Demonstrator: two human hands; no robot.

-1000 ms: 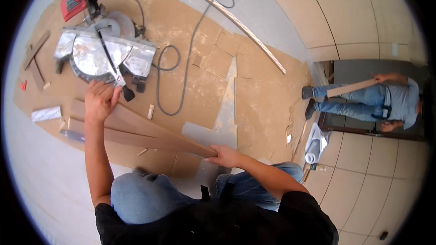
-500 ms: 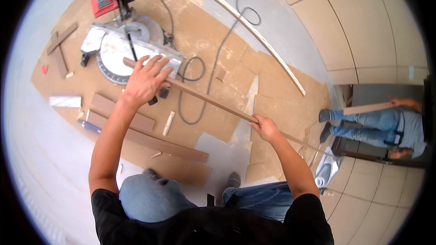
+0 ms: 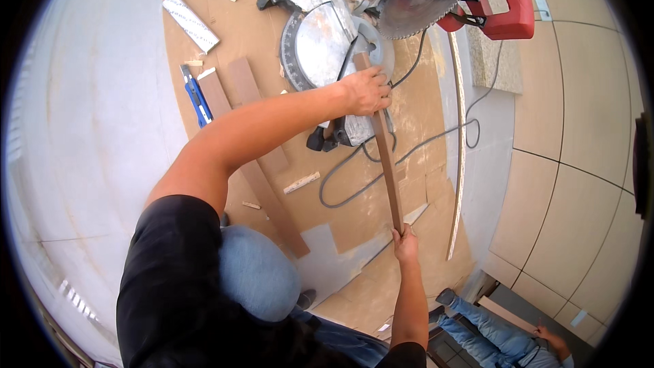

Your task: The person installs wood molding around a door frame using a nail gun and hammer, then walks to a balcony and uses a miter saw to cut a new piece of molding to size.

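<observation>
Two hands (image 3: pixel 368 90) (image 3: pixel 407 245), curled closed, grip a brown strip (image 3: pixel 389 174) — cardboard (image 3: pixel 354 218) over grey floor (image 3: pixel 320 242) below, beige tiled wall (image 3: pixel 593 123) alongside.

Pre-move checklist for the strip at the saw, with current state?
1. Left hand on brown strip, near its saw end: ok.
2. Right hand on the strip's other end: ok.
3. Saw blade raised, apart from strip: ok.
4. Red saw handle free of hands: ok.
5. Strip seated flat on saw table: cannot tell.
6. Co-worker away from saw: ok.
</observation>
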